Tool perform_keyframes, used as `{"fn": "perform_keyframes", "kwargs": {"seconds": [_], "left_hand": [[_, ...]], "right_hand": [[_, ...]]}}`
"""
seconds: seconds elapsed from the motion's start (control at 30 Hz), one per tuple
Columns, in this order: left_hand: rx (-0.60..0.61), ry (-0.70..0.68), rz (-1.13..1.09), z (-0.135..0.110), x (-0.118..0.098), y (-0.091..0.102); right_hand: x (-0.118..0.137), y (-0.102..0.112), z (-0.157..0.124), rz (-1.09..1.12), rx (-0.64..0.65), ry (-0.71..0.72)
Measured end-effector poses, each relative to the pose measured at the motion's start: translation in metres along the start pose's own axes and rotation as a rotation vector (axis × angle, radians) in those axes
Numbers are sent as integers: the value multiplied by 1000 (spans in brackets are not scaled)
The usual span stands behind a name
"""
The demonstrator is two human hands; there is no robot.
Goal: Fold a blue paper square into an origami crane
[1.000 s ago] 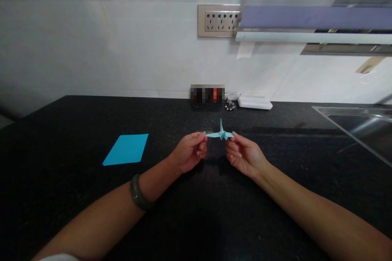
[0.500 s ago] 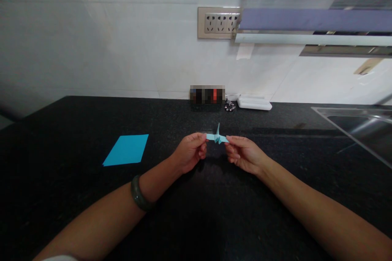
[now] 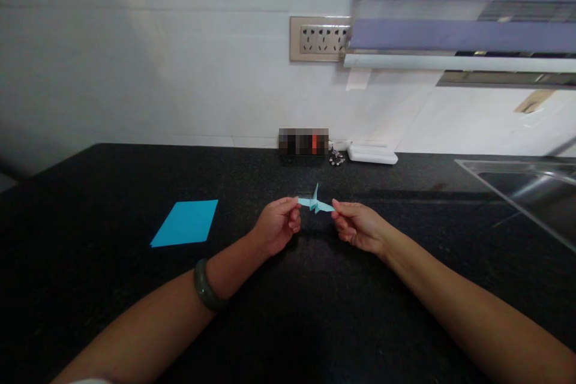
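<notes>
A small light-blue origami crane [image 3: 315, 205] is stretched between my hands over the black countertop [image 3: 288, 324]. Its wings spread to either side, and a thin point sticks up from its middle. My left hand [image 3: 279, 225] pinches the tip of the left wing between thumb and finger. On the opposite side, my right hand [image 3: 360, 225] pinches the right wing's tip the same way. Bright blue square paper [image 3: 186, 224] lies flat on the counter to the left of my left hand, apparently more than one sheet.
Against the tiled wall stand a pixel-blurred box [image 3: 303, 142], a beaded bracelet-like item [image 3: 336, 158] and a white plastic object [image 3: 372, 154]. A metal sink [image 3: 495, 192] is set in at the right. Wall sockets [image 3: 321, 39] and a purple blind [image 3: 463, 6] are above.
The crane's wings are drawn slightly wider apart, and its right wing slopes down more. My left hand has shifted a little to the left; both hands keep their pinch.
</notes>
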State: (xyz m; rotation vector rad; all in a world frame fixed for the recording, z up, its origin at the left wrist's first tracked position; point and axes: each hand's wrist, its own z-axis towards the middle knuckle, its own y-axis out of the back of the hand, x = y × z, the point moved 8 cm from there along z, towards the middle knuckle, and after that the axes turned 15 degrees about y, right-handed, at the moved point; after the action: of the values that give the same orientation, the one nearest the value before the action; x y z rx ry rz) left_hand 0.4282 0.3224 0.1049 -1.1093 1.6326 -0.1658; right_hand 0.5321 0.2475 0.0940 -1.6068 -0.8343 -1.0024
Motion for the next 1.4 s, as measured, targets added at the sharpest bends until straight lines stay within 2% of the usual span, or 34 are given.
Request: {"fn": "perform_keyframes", "kwargs": {"seconds": [0.1, 0.17, 0.23, 0.33, 0.47, 0.57, 0.67, 0.73, 0.77, 0.83, 0.9, 1.0, 1.07, 1.17, 1.4], "left_hand": [[-28, 28, -21, 1, 1, 3], [-59, 62, -32, 1, 3, 4], [-72, 112, -33, 0, 5, 3], [-28, 210, -23, -3, 11, -5], [78, 309, 10, -7, 19, -14], [113, 343, 38, -8, 23, -13], [125, 345, 44, -8, 24, -11], [132, 330, 36, -8, 22, -11], [130, 322, 30, -8, 22, -11], [122, 308, 22, -9, 21, -11], [116, 301, 26, -9, 21, -10], [131, 285, 34, -9, 21, -10], [143, 274, 34, -9, 21, -10], [149, 262, 35, -8, 20, -10], [148, 241, 70, -8, 18, -13]], "right_hand": [[6, 14, 4, -148, -42, 61], [23, 24, 5, -285, -113, 208], [43, 23, 3, -385, -121, 340], [63, 4, -3, -470, -10, 442], [62, -30, -10, -495, 209, 412], [58, -41, -14, -568, 228, 420], [59, -43, -17, -670, 193, 441], [64, -34, -16, -733, 109, 468], [69, -24, -14, -767, 27, 495], [85, 7, -13, -870, -233, 554], [103, 46, -19, -1085, -581, 576], [115, 90, -20, -1186, -796, 579], [118, 110, -21, -1242, -885, 567], [116, 127, -21, -1315, -964, 532], [106, 139, -14, -1420, -981, 452]]}}
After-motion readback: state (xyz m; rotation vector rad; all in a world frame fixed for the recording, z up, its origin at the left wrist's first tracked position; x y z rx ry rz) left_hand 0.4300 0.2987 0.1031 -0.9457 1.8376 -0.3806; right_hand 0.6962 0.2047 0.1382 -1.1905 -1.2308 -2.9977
